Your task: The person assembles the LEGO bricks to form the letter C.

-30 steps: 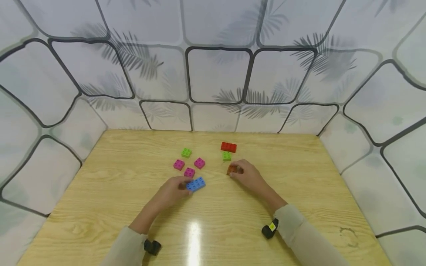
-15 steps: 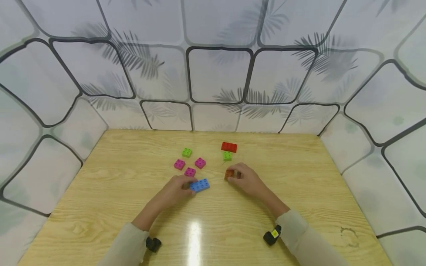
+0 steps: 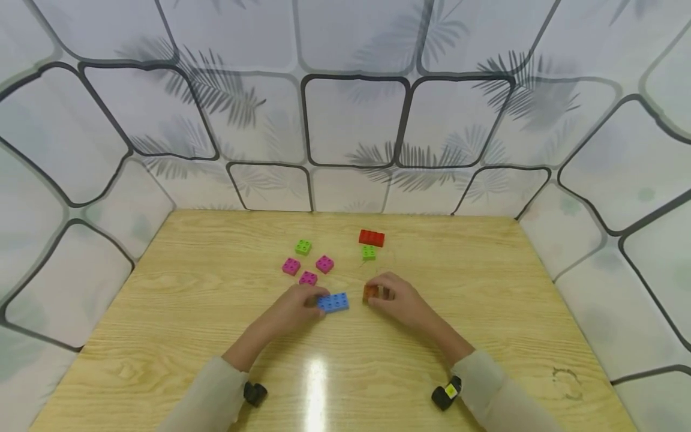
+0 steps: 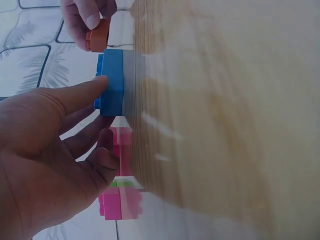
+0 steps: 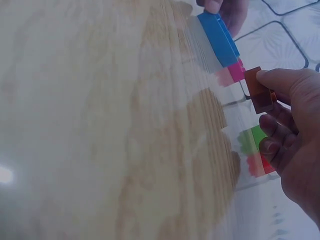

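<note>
A long blue toy brick with two rows of studs lies flat near the middle of the table. My left hand pinches its left end between thumb and fingers. In the left wrist view the thumb presses the near side of the blue brick. To the right, my right hand pinches a small orange-brown brick by thumb and fingertips. The right wrist view shows that orange-brown brick raised off the table, its side towards the camera. A short gap separates the two held bricks.
Several pink bricks and a lime green brick lie behind my left hand. Further right are a red brick and a second green brick, close together. A patterned white wall stands behind the wooden table.
My left hand has slid the blue brick to the right and turned it straighter. The right hand has brought the orange-brown brick nearer to me and slightly left, so the two bricks are closer.
</note>
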`<action>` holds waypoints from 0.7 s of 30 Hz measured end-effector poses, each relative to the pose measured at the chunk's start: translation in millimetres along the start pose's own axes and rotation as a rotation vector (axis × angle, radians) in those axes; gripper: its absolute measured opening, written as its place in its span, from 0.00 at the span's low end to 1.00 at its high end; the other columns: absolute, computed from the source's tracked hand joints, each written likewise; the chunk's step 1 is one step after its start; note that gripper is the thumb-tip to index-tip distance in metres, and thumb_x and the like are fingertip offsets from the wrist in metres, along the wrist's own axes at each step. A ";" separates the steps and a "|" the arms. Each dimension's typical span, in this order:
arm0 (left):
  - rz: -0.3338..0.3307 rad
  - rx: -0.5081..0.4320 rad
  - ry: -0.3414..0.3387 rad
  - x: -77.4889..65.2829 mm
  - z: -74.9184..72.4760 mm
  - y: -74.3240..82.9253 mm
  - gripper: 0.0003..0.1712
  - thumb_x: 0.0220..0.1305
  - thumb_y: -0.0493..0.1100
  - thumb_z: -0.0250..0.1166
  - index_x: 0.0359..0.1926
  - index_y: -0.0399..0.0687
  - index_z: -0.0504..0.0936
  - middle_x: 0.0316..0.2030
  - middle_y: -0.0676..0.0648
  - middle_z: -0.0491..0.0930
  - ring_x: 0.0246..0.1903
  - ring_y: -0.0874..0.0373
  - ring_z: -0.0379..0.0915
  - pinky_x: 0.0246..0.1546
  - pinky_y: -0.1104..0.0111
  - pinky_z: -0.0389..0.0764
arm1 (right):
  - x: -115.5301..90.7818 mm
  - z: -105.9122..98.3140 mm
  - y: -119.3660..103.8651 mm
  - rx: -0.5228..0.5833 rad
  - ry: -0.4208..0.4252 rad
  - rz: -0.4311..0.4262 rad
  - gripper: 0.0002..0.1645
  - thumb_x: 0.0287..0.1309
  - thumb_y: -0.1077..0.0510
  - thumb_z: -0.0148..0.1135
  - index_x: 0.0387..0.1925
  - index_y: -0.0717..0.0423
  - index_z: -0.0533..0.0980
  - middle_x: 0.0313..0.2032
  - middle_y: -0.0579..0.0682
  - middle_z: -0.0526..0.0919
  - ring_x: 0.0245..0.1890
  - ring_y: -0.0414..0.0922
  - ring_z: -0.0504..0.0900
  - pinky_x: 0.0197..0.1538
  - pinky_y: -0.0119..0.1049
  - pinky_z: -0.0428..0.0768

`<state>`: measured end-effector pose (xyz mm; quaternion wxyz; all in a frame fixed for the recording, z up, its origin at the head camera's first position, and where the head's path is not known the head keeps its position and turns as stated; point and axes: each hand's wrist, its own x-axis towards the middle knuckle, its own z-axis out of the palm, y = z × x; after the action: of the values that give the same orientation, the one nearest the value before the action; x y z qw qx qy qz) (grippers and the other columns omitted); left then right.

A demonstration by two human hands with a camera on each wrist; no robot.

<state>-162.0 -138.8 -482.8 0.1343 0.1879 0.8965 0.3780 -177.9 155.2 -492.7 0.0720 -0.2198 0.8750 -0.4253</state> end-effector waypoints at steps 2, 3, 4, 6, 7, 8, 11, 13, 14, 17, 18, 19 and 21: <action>0.004 -0.016 -0.005 0.8 0.7 1.2 0.22 0.64 0.37 0.69 0.59 0.46 0.81 0.58 0.46 0.81 0.62 0.47 0.73 0.65 0.50 0.70 | -2.3 0.6 -2.5 0.004 -0.007 -0.006 0.21 0.66 0.50 0.67 0.59 0.47 0.79 0.50 0.39 0.79 0.41 0.42 0.76 0.43 0.34 0.78; 0.007 -0.023 -0.009 1.1 0.9 1.9 0.22 0.64 0.37 0.69 0.59 0.46 0.81 0.58 0.46 0.81 0.63 0.47 0.73 0.65 0.49 0.70 | -3.3 1.0 -3.6 0.005 -0.011 -0.010 0.22 0.66 0.49 0.67 0.59 0.46 0.79 0.50 0.39 0.79 0.42 0.41 0.76 0.43 0.34 0.78; 0.011 -0.030 -0.017 1.7 1.1 2.2 0.22 0.64 0.37 0.69 0.59 0.46 0.81 0.58 0.46 0.81 0.63 0.47 0.72 0.65 0.49 0.70 | -4.3 1.2 -4.7 0.004 -0.013 -0.016 0.22 0.66 0.49 0.66 0.59 0.46 0.79 0.50 0.38 0.79 0.42 0.41 0.76 0.43 0.34 0.78; 0.013 -0.049 -0.034 2.3 1.4 3.2 0.21 0.65 0.37 0.68 0.59 0.47 0.81 0.58 0.47 0.81 0.63 0.48 0.72 0.64 0.49 0.71 | -6.4 1.7 -6.0 0.000 -0.022 -0.019 0.22 0.66 0.48 0.66 0.60 0.45 0.79 0.51 0.37 0.78 0.43 0.41 0.76 0.44 0.34 0.78; 0.014 -0.056 -0.043 2.6 1.6 3.5 0.21 0.66 0.38 0.68 0.60 0.48 0.81 0.58 0.47 0.81 0.62 0.49 0.72 0.64 0.50 0.72 | -7.3 2.1 -6.6 -0.002 -0.026 -0.017 0.22 0.66 0.47 0.66 0.60 0.45 0.78 0.51 0.36 0.78 0.43 0.40 0.76 0.44 0.34 0.78; 0.016 -0.063 -0.050 2.8 1.9 4.2 0.21 0.66 0.38 0.68 0.60 0.48 0.81 0.58 0.48 0.81 0.62 0.50 0.73 0.63 0.50 0.72 | -8.0 2.5 -6.9 -0.005 -0.029 -0.022 0.22 0.66 0.47 0.66 0.60 0.44 0.78 0.51 0.36 0.78 0.43 0.40 0.76 0.44 0.34 0.78; 0.014 -0.073 -0.070 3.4 3.2 5.3 0.21 0.67 0.40 0.67 0.60 0.50 0.81 0.57 0.50 0.81 0.57 0.55 0.73 0.59 0.54 0.74 | -9.9 4.1 -7.3 -0.004 -0.037 -0.035 0.22 0.66 0.46 0.66 0.60 0.43 0.78 0.50 0.36 0.78 0.43 0.40 0.75 0.44 0.34 0.77; 0.018 -0.076 -0.077 4.0 4.4 6.0 0.21 0.67 0.40 0.67 0.60 0.50 0.81 0.56 0.51 0.81 0.53 0.57 0.73 0.56 0.56 0.75 | -10.6 5.3 -7.1 0.000 -0.039 -0.052 0.22 0.66 0.47 0.66 0.59 0.43 0.79 0.49 0.37 0.78 0.42 0.40 0.75 0.43 0.34 0.77; 0.023 -0.077 -0.080 4.5 4.9 6.3 0.21 0.67 0.40 0.67 0.60 0.50 0.81 0.56 0.51 0.81 0.52 0.58 0.73 0.54 0.57 0.75 | -10.8 5.9 -6.9 0.001 -0.038 -0.064 0.21 0.66 0.47 0.66 0.59 0.43 0.79 0.49 0.38 0.78 0.41 0.41 0.74 0.42 0.33 0.77; 0.036 -0.081 -0.090 5.9 6.4 7.1 0.21 0.67 0.40 0.67 0.60 0.50 0.81 0.55 0.51 0.81 0.50 0.59 0.72 0.52 0.58 0.75 | -10.9 7.5 -6.1 0.001 -0.033 -0.093 0.21 0.66 0.48 0.66 0.59 0.44 0.79 0.49 0.39 0.78 0.40 0.41 0.74 0.42 0.33 0.77; 0.040 -0.081 -0.093 6.5 6.9 7.0 0.21 0.67 0.40 0.67 0.60 0.50 0.81 0.55 0.51 0.81 0.49 0.59 0.72 0.51 0.59 0.75 | -10.9 8.1 -5.8 0.000 -0.032 -0.100 0.21 0.66 0.48 0.66 0.58 0.44 0.79 0.49 0.39 0.78 0.40 0.40 0.74 0.41 0.33 0.77; 0.041 -0.082 -0.096 6.9 7.3 7.4 0.21 0.67 0.40 0.67 0.60 0.51 0.81 0.55 0.52 0.81 0.49 0.59 0.72 0.51 0.59 0.75 | -10.8 8.5 -5.6 -0.002 -0.033 -0.107 0.21 0.66 0.48 0.66 0.58 0.43 0.79 0.50 0.39 0.79 0.40 0.40 0.74 0.41 0.32 0.77; 0.042 -0.085 -0.105 7.8 8.3 8.1 0.21 0.67 0.40 0.67 0.60 0.52 0.81 0.54 0.52 0.81 0.48 0.59 0.72 0.51 0.59 0.75 | -10.8 9.1 -5.6 -0.003 -0.037 -0.121 0.21 0.66 0.48 0.66 0.58 0.44 0.79 0.51 0.40 0.79 0.40 0.40 0.74 0.41 0.32 0.77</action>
<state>-163.8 -124.9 -483.3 0.1810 0.2204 0.8673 0.4079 -163.5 150.5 -494.7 0.0620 -0.2802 0.8592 -0.4235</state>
